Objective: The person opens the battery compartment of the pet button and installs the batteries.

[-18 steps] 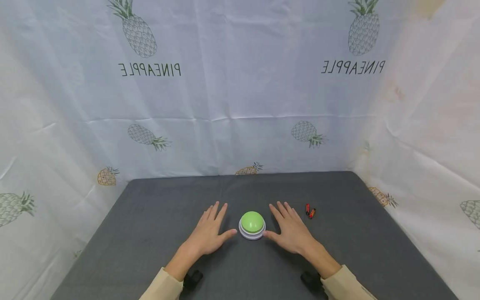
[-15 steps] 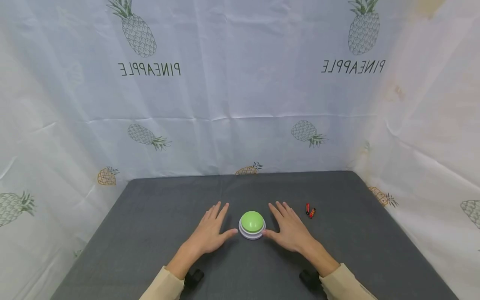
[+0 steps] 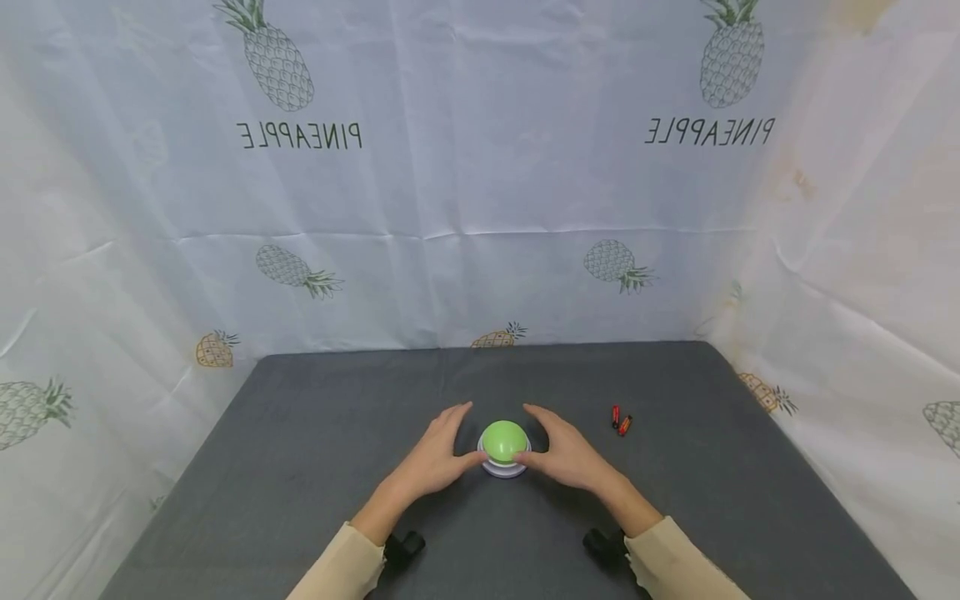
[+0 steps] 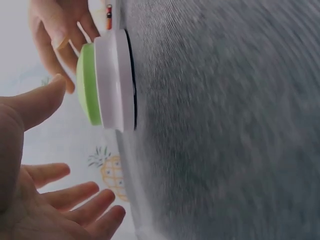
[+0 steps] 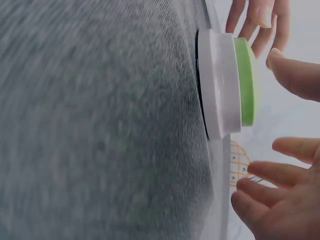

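Observation:
A round push button (image 3: 505, 441) with a green dome and a white base sits on the dark grey table. My left hand (image 3: 437, 454) is at its left side and my right hand (image 3: 567, 452) at its right, with fingers spread and thumbs toward the dome. In the left wrist view, a gap shows between the left thumb and the button (image 4: 113, 82). The right wrist view shows the right thumb apart from the button (image 5: 222, 84) as well. Neither hand holds anything.
Two small red and black batteries (image 3: 621, 421) lie on the table (image 3: 360, 392) to the right of the right hand. White cloth (image 3: 480, 183) printed with pineapples hangs behind the table and along both sides.
Both hands have moved inward toward the button, and their thumbs now overlap its edge in the head view. The button and batteries have stayed in place.

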Tool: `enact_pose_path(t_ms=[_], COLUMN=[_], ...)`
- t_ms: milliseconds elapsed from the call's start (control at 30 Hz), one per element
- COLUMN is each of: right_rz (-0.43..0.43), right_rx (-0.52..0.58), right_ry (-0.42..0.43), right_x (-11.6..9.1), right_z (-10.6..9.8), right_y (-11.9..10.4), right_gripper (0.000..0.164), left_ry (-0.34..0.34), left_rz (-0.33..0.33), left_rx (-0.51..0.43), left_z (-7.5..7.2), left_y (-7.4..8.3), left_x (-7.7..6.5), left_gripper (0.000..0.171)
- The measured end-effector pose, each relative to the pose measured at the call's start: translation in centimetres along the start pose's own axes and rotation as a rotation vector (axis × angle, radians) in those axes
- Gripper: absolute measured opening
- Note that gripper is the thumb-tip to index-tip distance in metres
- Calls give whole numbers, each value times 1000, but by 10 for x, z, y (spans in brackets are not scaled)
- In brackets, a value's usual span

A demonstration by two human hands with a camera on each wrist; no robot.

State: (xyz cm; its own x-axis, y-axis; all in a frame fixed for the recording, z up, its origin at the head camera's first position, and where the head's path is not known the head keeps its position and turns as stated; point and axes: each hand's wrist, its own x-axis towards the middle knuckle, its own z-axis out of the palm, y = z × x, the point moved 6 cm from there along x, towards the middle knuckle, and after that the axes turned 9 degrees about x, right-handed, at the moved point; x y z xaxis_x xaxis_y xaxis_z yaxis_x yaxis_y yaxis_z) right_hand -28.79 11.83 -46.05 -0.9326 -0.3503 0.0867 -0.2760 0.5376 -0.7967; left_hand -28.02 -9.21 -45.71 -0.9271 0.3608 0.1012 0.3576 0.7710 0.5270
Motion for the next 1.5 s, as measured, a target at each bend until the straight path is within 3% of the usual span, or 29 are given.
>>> enact_pose_path(t_ms=[267, 600, 1067, 1500], right_rz=[-2, -27, -52, -27], right_rx=[151, 426, 369, 414], right_ry=[-41, -158, -92, -8], right_x=[4, 4, 7, 8], right_z=[6, 19, 17, -2], right_y=[5, 7, 8, -5], right_gripper=[80, 78, 66, 65], left_ry=[-11, -69, -88, -15], left_rz=[18, 49, 45, 27], left_rx=[-104, -309, -328, -363], left_z=[8, 18, 23, -2], left_y=[8, 7, 5, 16], left_x=[12, 13, 17, 17], left_gripper=[80, 72, 62, 61])
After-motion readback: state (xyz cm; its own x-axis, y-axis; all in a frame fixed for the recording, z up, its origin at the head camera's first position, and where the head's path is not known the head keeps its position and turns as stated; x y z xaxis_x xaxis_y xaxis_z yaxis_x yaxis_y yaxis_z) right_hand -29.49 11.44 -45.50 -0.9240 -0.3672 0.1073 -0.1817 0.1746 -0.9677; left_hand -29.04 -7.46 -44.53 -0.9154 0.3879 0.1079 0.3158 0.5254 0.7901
